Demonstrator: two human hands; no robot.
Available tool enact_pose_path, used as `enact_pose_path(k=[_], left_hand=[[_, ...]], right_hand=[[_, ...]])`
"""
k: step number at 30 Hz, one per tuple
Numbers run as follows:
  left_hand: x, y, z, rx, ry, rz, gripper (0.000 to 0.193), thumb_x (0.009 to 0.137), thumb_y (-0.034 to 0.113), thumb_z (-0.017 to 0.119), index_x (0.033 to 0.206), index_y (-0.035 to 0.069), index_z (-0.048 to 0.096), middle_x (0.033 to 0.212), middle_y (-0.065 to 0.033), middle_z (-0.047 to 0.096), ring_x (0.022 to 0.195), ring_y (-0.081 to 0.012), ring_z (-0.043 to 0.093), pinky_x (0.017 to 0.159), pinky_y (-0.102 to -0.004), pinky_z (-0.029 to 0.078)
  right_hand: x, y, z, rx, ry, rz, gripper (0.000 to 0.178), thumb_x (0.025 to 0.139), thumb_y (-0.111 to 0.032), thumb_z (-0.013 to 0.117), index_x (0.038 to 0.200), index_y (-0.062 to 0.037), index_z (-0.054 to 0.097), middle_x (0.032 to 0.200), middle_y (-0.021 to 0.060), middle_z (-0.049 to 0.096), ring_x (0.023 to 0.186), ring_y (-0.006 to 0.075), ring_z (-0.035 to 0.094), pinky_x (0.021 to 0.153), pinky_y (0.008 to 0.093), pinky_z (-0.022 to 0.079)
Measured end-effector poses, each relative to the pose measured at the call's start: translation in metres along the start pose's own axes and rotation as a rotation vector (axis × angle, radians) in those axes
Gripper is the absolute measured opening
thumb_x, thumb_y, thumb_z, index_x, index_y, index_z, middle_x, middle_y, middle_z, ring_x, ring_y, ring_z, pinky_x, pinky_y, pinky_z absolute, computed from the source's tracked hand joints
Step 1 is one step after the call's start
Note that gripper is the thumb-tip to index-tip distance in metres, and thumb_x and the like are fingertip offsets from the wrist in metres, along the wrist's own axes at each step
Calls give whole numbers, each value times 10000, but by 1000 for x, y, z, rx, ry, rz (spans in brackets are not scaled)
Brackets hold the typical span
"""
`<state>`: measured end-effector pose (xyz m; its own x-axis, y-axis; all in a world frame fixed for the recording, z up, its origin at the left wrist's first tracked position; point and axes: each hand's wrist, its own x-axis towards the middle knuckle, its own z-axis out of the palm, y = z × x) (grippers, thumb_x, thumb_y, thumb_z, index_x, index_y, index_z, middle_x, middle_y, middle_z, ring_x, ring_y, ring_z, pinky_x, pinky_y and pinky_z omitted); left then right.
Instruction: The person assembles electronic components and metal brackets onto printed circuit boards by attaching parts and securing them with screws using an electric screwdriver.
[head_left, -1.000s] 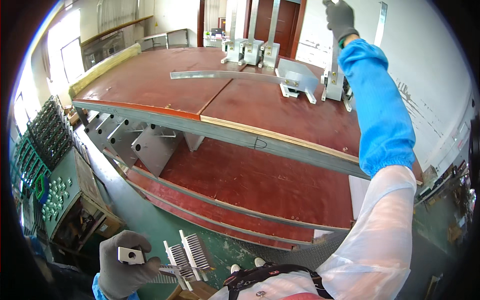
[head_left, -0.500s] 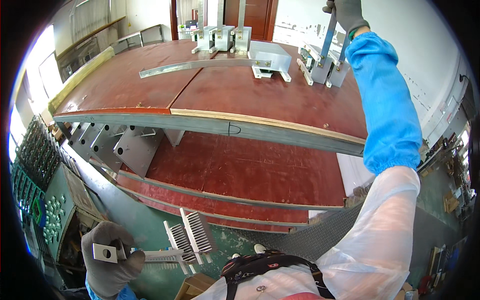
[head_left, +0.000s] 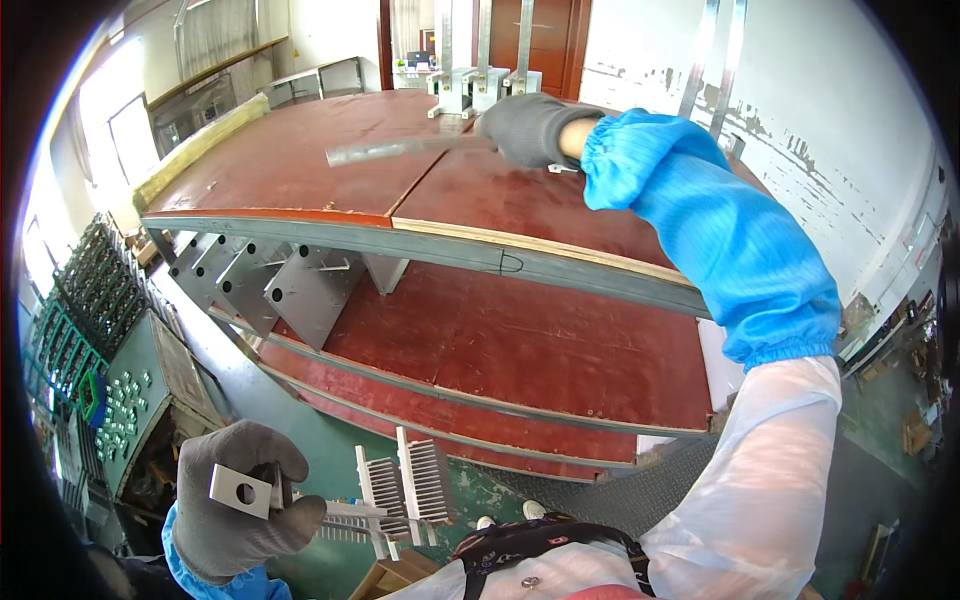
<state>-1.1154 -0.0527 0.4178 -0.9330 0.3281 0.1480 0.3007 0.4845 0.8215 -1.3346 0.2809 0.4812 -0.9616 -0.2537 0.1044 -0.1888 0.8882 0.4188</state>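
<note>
My left hand (head_left: pixel 225 530), in a grey glove, is closed around the stem of a finned metal heat sink (head_left: pixel 425 482) at the lower left. A small square plate with a round hole (head_left: pixel 232 488) shows at the stem's near end. Across the red tabletop, my right hand (head_left: pixel 530 132), also gloved, is closed over the right end of a flat metal bar (head_left: pixel 400 151). That bar lies low over the boards and looks slightly blurred. My glove and forearm hide most of the metal block at its end.
Metal blocks with upright bars (head_left: pixel 487 92) stand at the table's back. Two more upright bars (head_left: pixel 700 60) rise behind my right sleeve. Grey plates with holes (head_left: pixel 315 290) lean on the shelf below. A green bench (head_left: pixel 150 390) with small parts stands left; a cardboard box (head_left: pixel 392 572) sits below.
My right hand has let go of an upright bar at the right and moved left and down onto the flat bar. The left hand still holds the heat sink. The view has shifted.
</note>
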Motion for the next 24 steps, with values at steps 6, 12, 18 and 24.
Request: enact_pose_path(k=[6,12,18,24], left_hand=[[2,-2,5,96,11,-26,212,550,40,735,706,25,592,548,31,510,473,-33,459,446,-188,371],[17,-8,9,115,1,82,239,506,47,705,663,58,525,623,31,512,539,-31,435,464,-210,341],[-9,6,-16,109,76,34,334,536,146,803,772,57,585,723,20,536,630,-42,476,536,-207,378],[26,8,-7,-51,306,477,487,631,210,822,999,-2,584,799,-96,609,719,-113,586,590,-246,463]], right_hand=[[-71,62,-46,1126,396,-299,165,848,-180,612,945,-53,571,812,43,615,717,116,586,649,287,478],[-226,81,-132,1377,528,-171,239,875,-116,605,1025,62,550,835,128,650,731,212,679,646,281,571],[-297,123,-106,1077,483,292,254,866,-132,612,1032,51,551,845,143,638,752,240,672,636,292,569],[-271,251,16,1153,610,429,326,915,-181,576,1183,-6,515,990,96,633,939,199,649,873,319,521]])
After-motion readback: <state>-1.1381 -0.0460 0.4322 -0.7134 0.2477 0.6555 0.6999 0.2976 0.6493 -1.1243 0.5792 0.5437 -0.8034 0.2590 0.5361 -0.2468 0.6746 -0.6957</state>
